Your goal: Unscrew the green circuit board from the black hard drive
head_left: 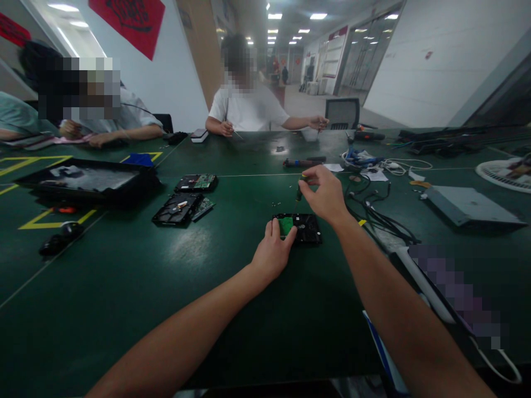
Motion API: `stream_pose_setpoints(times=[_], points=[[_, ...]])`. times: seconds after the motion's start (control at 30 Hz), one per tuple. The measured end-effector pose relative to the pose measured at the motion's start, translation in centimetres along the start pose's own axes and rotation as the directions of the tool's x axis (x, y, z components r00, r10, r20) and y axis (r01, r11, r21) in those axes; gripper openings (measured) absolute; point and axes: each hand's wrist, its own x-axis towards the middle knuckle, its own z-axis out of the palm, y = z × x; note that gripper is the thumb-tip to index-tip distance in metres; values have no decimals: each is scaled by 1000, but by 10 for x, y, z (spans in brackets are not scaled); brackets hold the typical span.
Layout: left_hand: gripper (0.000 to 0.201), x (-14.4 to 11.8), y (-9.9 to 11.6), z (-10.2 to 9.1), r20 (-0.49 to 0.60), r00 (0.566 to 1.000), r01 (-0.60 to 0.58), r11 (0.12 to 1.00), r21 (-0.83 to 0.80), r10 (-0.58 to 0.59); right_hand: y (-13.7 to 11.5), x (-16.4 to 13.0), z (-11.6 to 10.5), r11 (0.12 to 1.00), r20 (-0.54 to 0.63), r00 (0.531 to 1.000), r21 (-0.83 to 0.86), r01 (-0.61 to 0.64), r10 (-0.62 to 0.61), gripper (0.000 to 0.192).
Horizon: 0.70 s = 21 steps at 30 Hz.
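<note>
Circuit board (203, 209) lies left of centre; mid-frame, the left hand (271, 251) — fingers spread — rests on a hard drive (307, 228); above it a screwdriver (298, 193) points down, contact unclear, pinched by the right hand (326, 193) right of centre. The step looks like screw work; the next move calls for a seated tip and a still hard drive.

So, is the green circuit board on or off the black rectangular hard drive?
On: the green circuit board shows within the outline of the black rectangular hard drive, beside the left hand. Whether it's fastened, cannot tell.
</note>
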Motion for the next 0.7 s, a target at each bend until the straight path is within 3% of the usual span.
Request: stream_pose_setpoints(times=[0.1,0.3,0.5,0.7], points=[[61,0,0,0,9,1000,7,1000,-7,-7,-1,0,1,999,6,999,12,-32,32,16],[64,0,0,0,10,1000,13,1000,-4,-13,-2,0,0,1000,28,999,12,17,-18,15],[63,1,-1,3,0,1000,3,1000,2,-3,-3,0,0,998,9,999,33,-48,47,17],[63,0,-2,4,-19,1000,0,1000,3,0,-4,0,0,1000,17,1000,15,23,-23,12]])
